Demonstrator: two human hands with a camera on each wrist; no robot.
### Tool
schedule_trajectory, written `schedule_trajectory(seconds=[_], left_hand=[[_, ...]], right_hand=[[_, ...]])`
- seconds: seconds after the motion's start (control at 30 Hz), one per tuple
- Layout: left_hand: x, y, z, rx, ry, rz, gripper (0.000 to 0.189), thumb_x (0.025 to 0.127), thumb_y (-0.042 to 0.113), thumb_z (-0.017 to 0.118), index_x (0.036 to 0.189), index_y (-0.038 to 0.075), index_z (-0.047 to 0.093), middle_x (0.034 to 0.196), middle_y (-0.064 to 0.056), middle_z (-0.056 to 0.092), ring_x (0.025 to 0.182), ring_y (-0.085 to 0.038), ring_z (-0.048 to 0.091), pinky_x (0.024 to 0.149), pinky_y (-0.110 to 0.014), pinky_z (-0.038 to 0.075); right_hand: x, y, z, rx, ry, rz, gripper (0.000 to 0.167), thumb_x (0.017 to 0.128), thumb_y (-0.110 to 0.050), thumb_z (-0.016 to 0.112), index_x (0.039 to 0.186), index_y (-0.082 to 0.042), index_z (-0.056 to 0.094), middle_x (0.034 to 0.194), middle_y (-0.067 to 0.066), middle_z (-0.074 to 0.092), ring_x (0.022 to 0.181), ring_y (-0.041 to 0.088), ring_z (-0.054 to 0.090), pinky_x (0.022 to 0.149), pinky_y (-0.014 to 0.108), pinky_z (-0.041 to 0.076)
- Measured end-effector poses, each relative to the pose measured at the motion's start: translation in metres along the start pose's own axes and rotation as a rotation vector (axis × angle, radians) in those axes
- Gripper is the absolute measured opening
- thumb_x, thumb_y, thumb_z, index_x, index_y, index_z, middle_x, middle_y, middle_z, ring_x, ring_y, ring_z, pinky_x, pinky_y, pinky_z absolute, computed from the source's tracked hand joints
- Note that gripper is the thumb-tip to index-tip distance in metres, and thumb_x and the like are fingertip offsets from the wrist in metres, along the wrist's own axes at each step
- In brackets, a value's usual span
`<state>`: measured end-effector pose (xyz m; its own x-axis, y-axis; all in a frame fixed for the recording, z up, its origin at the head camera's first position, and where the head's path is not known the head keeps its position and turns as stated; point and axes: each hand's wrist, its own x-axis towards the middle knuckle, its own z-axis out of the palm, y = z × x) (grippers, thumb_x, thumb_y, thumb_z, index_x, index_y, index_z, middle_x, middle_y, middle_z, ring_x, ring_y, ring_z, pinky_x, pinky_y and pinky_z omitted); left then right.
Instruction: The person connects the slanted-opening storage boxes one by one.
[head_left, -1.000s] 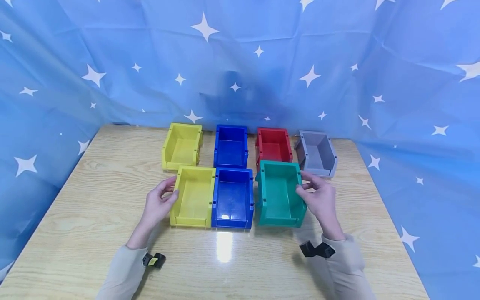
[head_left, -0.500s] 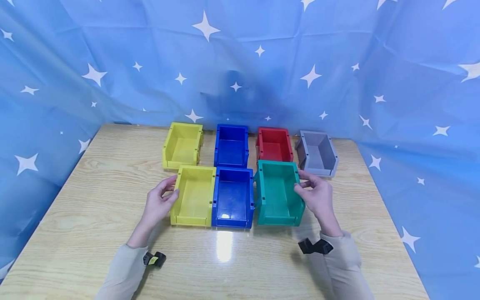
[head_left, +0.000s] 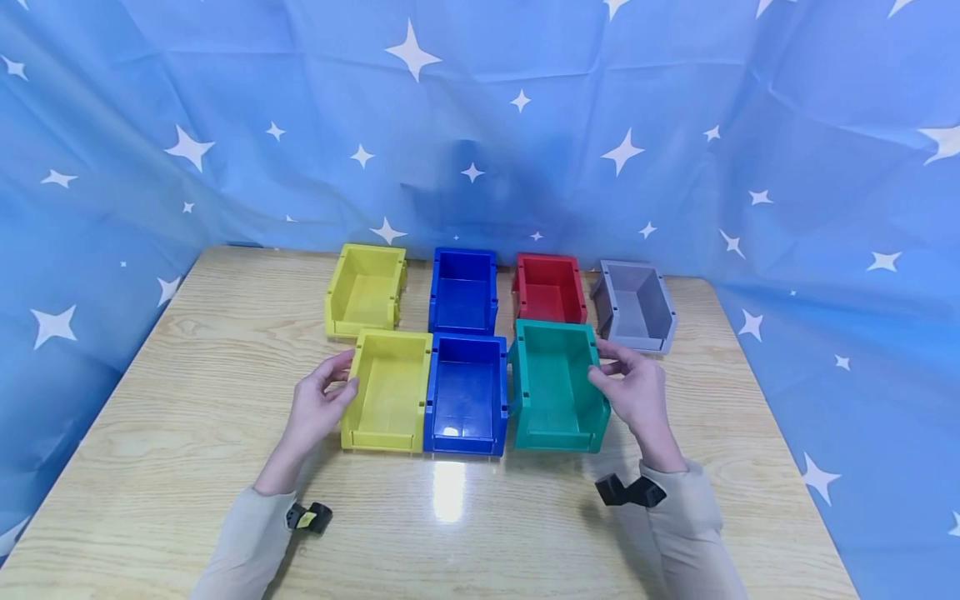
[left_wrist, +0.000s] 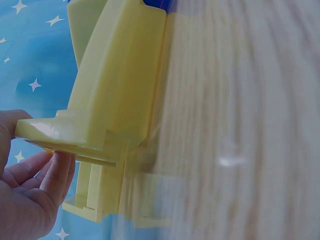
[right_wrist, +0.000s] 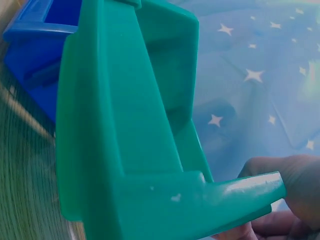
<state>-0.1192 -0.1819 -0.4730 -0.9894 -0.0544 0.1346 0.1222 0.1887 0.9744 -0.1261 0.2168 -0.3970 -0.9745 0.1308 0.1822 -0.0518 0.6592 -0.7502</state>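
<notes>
In the head view my left hand (head_left: 318, 404) pinches the left side of the front yellow bin (head_left: 388, 392), thumb over the rim and fingers outside. The left wrist view shows the thumb above and fingers below that yellow edge. A blue bin (head_left: 465, 396) stands right against the yellow one. My right hand (head_left: 633, 396) pinches the right side of a green bin (head_left: 557, 383), whose left edge is right at the blue bin's right side. In the right wrist view the green wall (right_wrist: 135, 115) leans across much of the frame, and part of the hand is hidden behind its rim.
Behind the front row stand another yellow bin (head_left: 366, 292), a blue bin (head_left: 462, 292), a red bin (head_left: 550, 292) and a grey bin (head_left: 636, 307). The wooden table (head_left: 450, 550) extends toward me. A blue star-patterned cloth (head_left: 480, 100) hangs along the back and sides.
My right hand has shifted the green bin slightly left, closing the gap to the blue bin. My left hand keeps its place on the yellow bin.
</notes>
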Motion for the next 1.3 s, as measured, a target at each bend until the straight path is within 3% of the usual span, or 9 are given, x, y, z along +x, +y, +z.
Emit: schedule_trajectory(seconds=[0.13, 0.43, 0.7, 1.07, 1.2, 1.3], left_hand=[[0.000, -0.002, 0.000, 0.003, 0.003, -0.008, 0.041, 0.084, -0.014, 0.056, 0.124, -0.014, 0.050, 0.113, -0.033, 0.055, 0.085, -0.001, 0.053, 0.074, -0.011, 0.051], [-0.006, 0.029, 0.003, 0.023, -0.004, 0.005, 0.039, 0.082, -0.016, 0.054, 0.121, -0.019, 0.049, 0.111, -0.037, 0.054, 0.085, -0.006, 0.053, 0.074, -0.011, 0.051], [-0.006, 0.027, 0.002, 0.007, -0.009, 0.007, 0.040, 0.082, -0.016, 0.054, 0.122, -0.019, 0.048, 0.111, -0.037, 0.053, 0.084, -0.005, 0.053, 0.073, -0.011, 0.051], [-0.006, 0.027, 0.000, 0.019, -0.009, 0.022, 0.039, 0.082, -0.016, 0.054, 0.121, -0.019, 0.049, 0.110, -0.037, 0.054, 0.084, -0.005, 0.053, 0.071, -0.012, 0.051], [-0.006, 0.028, 0.000, 0.022, -0.011, 0.024, 0.040, 0.082, -0.016, 0.054, 0.121, -0.019, 0.049, 0.110, -0.037, 0.054, 0.085, -0.006, 0.053, 0.072, -0.012, 0.051], [-0.006, 0.028, 0.000, 0.027, -0.012, 0.021, 0.040, 0.083, -0.016, 0.054, 0.122, -0.018, 0.049, 0.111, -0.036, 0.054, 0.085, -0.007, 0.053, 0.072, -0.012, 0.051]], right_hand=[[0.000, -0.001, 0.000, -0.009, -0.003, 0.020, 0.032, 0.082, 0.000, 0.063, 0.114, 0.006, 0.064, 0.104, 0.021, 0.067, 0.079, 0.032, 0.065, 0.056, 0.011, 0.047], [0.001, 0.000, 0.002, 0.005, 0.006, -0.010, 0.031, 0.081, 0.002, 0.064, 0.112, 0.008, 0.064, 0.103, 0.023, 0.066, 0.079, 0.035, 0.066, 0.056, 0.008, 0.046], [0.005, -0.002, 0.002, -0.002, -0.020, -0.009, 0.032, 0.082, 0.002, 0.063, 0.114, 0.008, 0.063, 0.106, 0.024, 0.065, 0.080, 0.036, 0.064, 0.051, 0.014, 0.045], [0.000, 0.006, 0.007, 0.061, -0.005, -0.066, 0.032, 0.085, 0.003, 0.062, 0.116, 0.009, 0.061, 0.110, 0.024, 0.064, 0.082, 0.037, 0.065, 0.062, 0.006, 0.047], [-0.002, 0.001, 0.011, 0.024, 0.084, -0.187, 0.033, 0.085, -0.001, 0.064, 0.117, 0.008, 0.061, 0.110, 0.024, 0.063, 0.092, 0.036, 0.061, 0.069, 0.029, 0.057], [-0.004, -0.010, 0.017, -0.019, 0.126, -0.337, 0.041, 0.085, -0.007, 0.067, 0.122, 0.006, 0.057, 0.120, 0.023, 0.058, 0.107, 0.036, 0.053, 0.083, 0.050, 0.050]])
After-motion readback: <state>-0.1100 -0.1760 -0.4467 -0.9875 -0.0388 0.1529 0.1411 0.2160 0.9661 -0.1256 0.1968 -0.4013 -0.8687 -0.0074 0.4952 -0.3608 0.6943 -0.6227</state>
